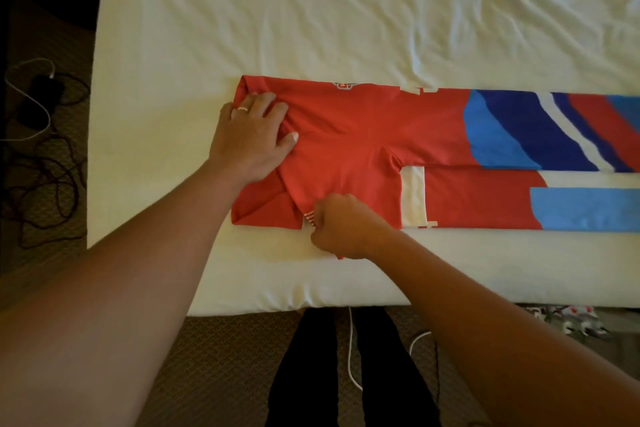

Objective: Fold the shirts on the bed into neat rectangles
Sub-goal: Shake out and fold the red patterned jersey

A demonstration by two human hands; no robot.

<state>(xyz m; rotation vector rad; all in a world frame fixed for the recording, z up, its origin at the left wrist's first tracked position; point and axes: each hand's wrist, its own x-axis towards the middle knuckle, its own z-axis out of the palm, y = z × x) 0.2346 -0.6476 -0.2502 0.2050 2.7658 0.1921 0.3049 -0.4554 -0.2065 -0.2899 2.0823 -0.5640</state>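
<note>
Wrinkled white bed sheet (346, 10) fills the upper frame | one red jersey (363, 135) with blue and white panels lies folded lengthwise, centre to right edge | left hand (252, 139) presses flat, fingers spread, on its left end | right hand (341, 225) pinches its near hem | tangled cables (45, 163) on carpet, left edge.

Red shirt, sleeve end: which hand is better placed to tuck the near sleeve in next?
Probably the right hand: it already pinches the striped cuff at the red shirt's near edge. The left hand lies flat, pressing the collar end.
</note>
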